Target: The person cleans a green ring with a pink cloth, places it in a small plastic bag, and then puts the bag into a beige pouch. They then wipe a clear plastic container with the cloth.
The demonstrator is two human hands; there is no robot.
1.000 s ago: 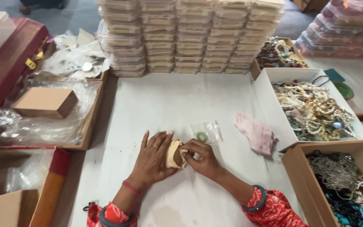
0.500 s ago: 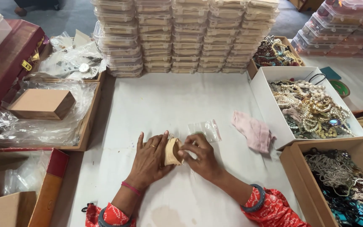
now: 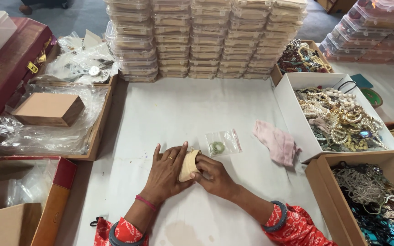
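**Head view: both hands closed on a small tan pad at the bench's near edge**

Head camera looks down on a white-covered bench. Near its front edge the left hand lies flat, fingers spread, its thumb side pressed against a small tan pad that stands on edge between the two hands. The right hand meets it from the other side, its grip narrow, fingertips pinched on the pad's right face. So both hands hold the pad, which touches the cloth and is tilted slightly rather than flat.

Just beyond the right hand lies a small clear bag with a green ring inside; it is near the pad but apart from it, and neither hand touches it. A crumpled pink cloth lies further right, beside a white box heaped with beaded jewellery. A brown box of dark and white bead strings sits at the near right.

As a judgement: the pad is in hand and being shaped or pressed, while the bagged ring is untouched, so the work on this piece looks to be midway at most. Whether anything is already fixed on the pad I cannot tell, since the hands cover most of it.

Stacks of clear flat cases line the far edge, and a tray of loose plastic wrap with a tan box sits at the left.
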